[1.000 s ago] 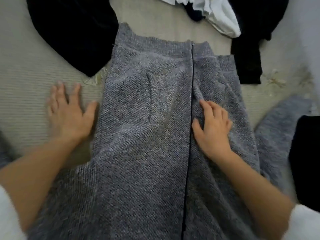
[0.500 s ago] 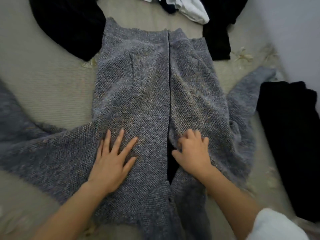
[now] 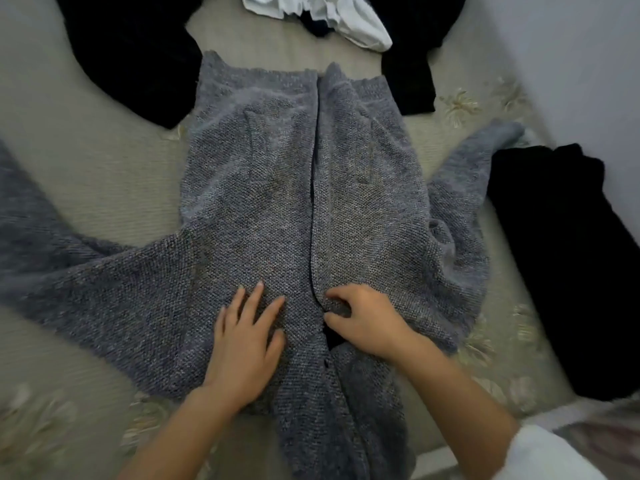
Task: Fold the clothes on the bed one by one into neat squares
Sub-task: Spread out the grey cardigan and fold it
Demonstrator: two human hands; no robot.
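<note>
A grey speckled knitted cardigan (image 3: 263,209) is spread front-up over the middle of the beige flower-patterned bed cover (image 3: 104,174), its sleeves stretched out to left and right. The left hand (image 3: 247,337) is laid flat on the near left front panel, fingers straight and splayed, grasping nothing. The right panel's edge, beside the central opening, is pinched by the curled right hand (image 3: 367,320). A black garment (image 3: 561,265) is seen at the right, and a crumpled white garment (image 3: 332,15) at the far edge.
</note>
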